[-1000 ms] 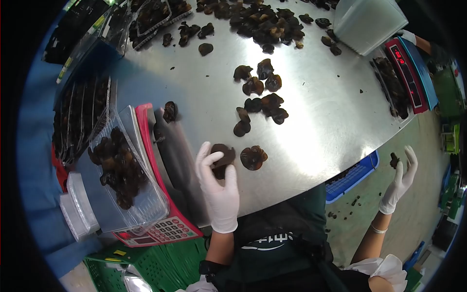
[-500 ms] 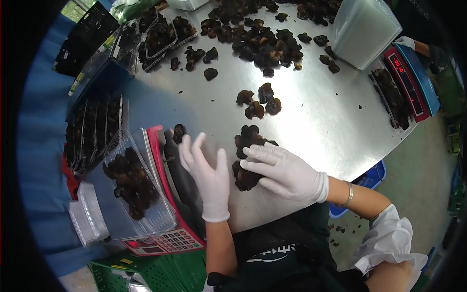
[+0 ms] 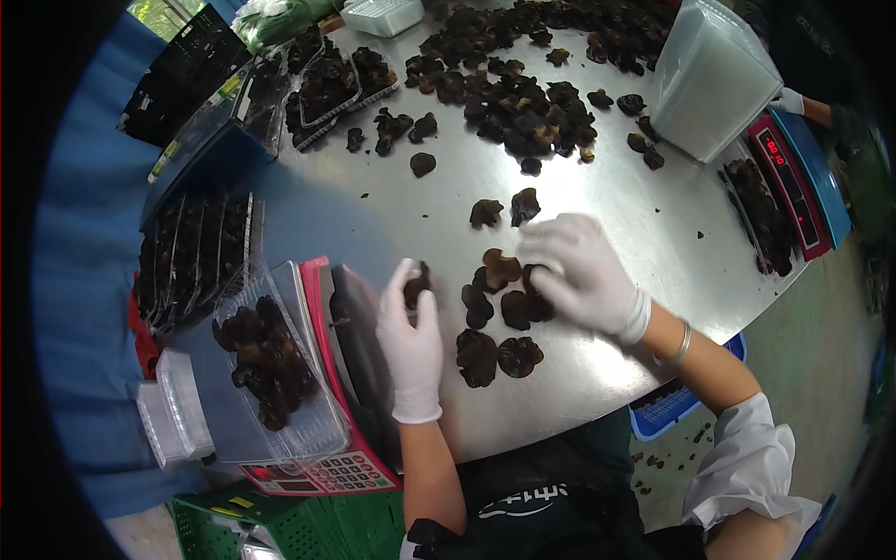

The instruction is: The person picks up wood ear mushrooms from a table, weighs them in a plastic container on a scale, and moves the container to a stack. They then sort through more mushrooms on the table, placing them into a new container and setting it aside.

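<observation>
My left hand, in a white glove, pinches a dark mushroom piece between thumb and fingers, just right of the red scale. My right hand, also gloved and blurred, is over the right side of a loose group of dark mushroom pieces. A dark piece lies against its thumb; whether it is gripped is unclear. On the scale rests a clear plastic tray with dark mushrooms in it.
A large mushroom pile lies at the back of the metal table. Filled trays stand at left. Stacked clear trays and a second scale are at right, near another person's gloved hand.
My left hand has closed on a mushroom piece. My right hand has moved up and right, uncovering pieces that are now more spread out. The whole view has shifted slightly.
</observation>
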`<state>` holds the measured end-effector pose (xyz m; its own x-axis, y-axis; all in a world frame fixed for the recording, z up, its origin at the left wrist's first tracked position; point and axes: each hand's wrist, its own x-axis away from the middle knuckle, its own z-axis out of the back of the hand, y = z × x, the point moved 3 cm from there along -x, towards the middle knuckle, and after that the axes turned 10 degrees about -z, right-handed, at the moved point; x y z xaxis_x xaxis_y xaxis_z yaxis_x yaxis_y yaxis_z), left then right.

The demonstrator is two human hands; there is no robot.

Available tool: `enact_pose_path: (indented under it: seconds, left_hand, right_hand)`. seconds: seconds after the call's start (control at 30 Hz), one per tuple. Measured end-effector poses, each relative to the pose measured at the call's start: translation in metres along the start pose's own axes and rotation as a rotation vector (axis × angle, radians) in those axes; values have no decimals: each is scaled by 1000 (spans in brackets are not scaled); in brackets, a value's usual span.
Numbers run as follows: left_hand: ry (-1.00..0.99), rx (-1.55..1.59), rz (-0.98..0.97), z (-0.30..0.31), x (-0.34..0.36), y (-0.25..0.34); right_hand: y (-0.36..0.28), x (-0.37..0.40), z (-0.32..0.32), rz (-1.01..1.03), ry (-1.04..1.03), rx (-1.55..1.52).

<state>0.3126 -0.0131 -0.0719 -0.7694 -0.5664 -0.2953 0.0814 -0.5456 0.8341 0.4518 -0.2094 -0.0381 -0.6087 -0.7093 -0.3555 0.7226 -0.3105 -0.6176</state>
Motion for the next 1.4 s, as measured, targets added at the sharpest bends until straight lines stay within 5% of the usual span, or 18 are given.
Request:
enact_pose_path:
  seconds: [0.1,0.2,0.27,0.37,0.4,0.5,0.57,0.7,0.83,0.9,0.93,0.97,1.0,1.1,1.17,1.3,1.4]
  left_hand:
    - [-47,269,136,-9,16,9]
    - [1,472,190,-8,19,10]
    - [-21,426,125,-4,19,13]
    - [-45,330,46,1,18,13]
    - [-45,336,49,0,18,12]
    - [-36,318,73,-2,19,8]
    - [19,527,109,-8,21,7]
    - [-52,552,62,-13,23,7]
    - [-161,571,68,-9,28,16]
    - [-173,505,12,-8,33,14]
    - [-181,505,13,-9,36,11]
    - [-178,403,-79,-11,36,10]
    - [-169,301,-175,-12,36,11]
    - [-152,202,-258,-14,36,14]
    - [-114,258,-205,-14,39,10]
    - [34,432,-82,-11,39,5]
    - [-1,327,-90,-11,35,12]
  right_hand:
    - [45,-39,-8,-119,109,-21]
    - [53,-69,-30,96,197,-51]
    - [51,-74,-46,225,10,174]
    - [69,-88,-44,15,22,221]
    - [82,-94,-37,-173,67,7]
    - [110,-90,-47,-313,123,-683]
    - [77,-56,-38,-374,-209,-631]
    - [-4,11,-44,-264,-442,-668]
    - [-26,52,-32,-120,-343,-663]
    - [-11,56,-20,-582,-200,-1063]
    - [-3,44,-4,-330,65,-516]
    - [12,31,8,-545,149,-821]
    - [24,18,12,-533,145,-801]
    - [28,-6,-7,-446,4,-854]
    - [25,-6,-24,-379,-315,-599]
    - [12,7,-19,-273,-428,-762]
    - [22,8,0,-337,-286,-746]
